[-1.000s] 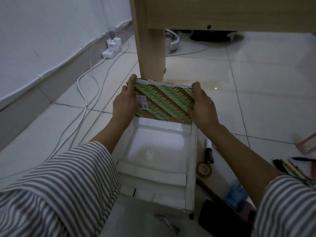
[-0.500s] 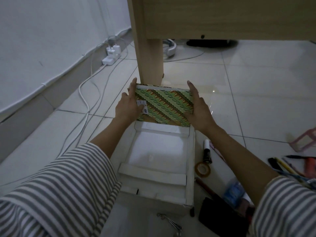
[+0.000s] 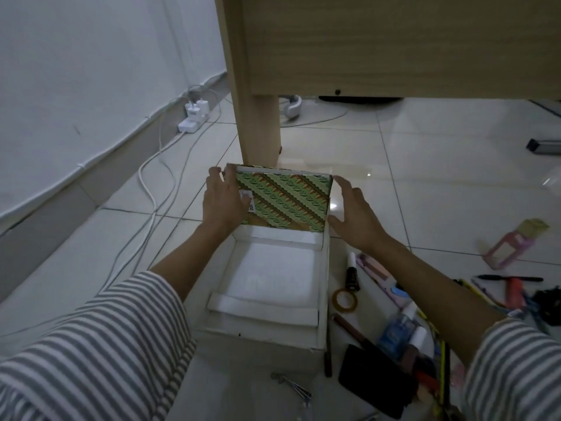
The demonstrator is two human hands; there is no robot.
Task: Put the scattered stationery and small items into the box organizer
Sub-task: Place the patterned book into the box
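The white box organizer (image 3: 323,287) sits open on the tiled floor, its inside bare. Its green patterned lid (image 3: 285,202) stands upright at the far end. My left hand (image 3: 220,205) grips the lid's left edge. My right hand (image 3: 353,217) hovers just off the lid's right edge with fingers spread, holding nothing. To the right of the box lie a tape roll (image 3: 344,300), a black-and-white marker (image 3: 352,276), a blue bottle (image 3: 394,329), a flat black case (image 3: 376,381), several pens (image 3: 510,279) and a pink frame (image 3: 507,252). A metal clip (image 3: 291,387) lies in front of the box.
A wooden desk leg (image 3: 261,126) stands right behind the lid, with the desk panel above. Along the left wall run white cables (image 3: 151,189) from a power strip (image 3: 194,120). My striped sleeves fill the bottom corners.
My right hand has come off the lid's right edge and opened. The lid stands more upright, and my left hand keeps its hold.
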